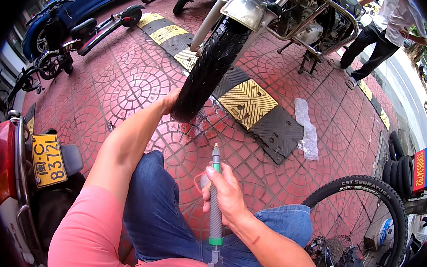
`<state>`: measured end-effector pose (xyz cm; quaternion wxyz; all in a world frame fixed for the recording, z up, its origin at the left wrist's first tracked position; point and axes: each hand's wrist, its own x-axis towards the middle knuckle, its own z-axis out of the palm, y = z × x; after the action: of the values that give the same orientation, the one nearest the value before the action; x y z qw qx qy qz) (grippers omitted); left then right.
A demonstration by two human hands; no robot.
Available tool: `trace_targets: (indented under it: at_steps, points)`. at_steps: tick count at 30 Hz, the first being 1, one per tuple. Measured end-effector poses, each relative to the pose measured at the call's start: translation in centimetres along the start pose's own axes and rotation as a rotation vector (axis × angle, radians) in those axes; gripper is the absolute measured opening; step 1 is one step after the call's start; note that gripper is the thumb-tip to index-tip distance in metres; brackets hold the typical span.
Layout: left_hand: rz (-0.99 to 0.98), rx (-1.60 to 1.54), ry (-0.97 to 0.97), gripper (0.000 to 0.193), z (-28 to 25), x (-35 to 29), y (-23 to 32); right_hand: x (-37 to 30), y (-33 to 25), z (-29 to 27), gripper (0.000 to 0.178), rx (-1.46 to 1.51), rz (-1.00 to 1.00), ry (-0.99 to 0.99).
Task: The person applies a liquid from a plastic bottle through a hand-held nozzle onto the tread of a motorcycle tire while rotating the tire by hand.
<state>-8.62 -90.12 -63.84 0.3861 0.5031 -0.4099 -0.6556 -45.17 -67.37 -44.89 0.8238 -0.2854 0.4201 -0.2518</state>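
Note:
My right hand (226, 192) is closed round a slim hand tool (216, 209) with a grey textured barrel, green bands and a brass-coloured tip pointing up and away. A small reddish loop (199, 182) shows beside the fingers; I cannot make out what it belongs to. My left hand (171, 101) reaches to the left side of a motorcycle's black front tyre (214, 66), near its bottom. The fingers of that hand are hidden behind the tyre. Above the tyre is a shiny metal mudguard (244, 9).
Yellow-and-black speed bumps (248, 103) cross the red paving behind the tyre, beside a translucent plastic sheet (306, 131). A bicycle wheel (398, 208) stands at right, a red motorbike (7, 167) at left. A person (381, 36) stands at the far right. Scooters are far left.

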Motion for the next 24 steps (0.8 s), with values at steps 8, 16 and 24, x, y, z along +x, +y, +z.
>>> trace_targets:
  at_steps: [8, 16, 24]
  points:
    - [-0.171, -0.173, 0.068, 0.078, 10.6, -4.1, 13.2, -1.2, -3.0, -0.9, 0.049, -0.014, -0.159, -0.091]
    - [-0.011, 0.128, 0.217, 0.085, 12.7, -5.4, 16.1, -0.7, -9.2, -2.2, 0.047, 0.012, -0.287, -0.115]
    - [0.121, 0.061, 0.365, 0.059, 11.6, -6.4, 11.2, 1.6, -11.9, -2.6, 0.039, -0.052, -0.330, -0.141]
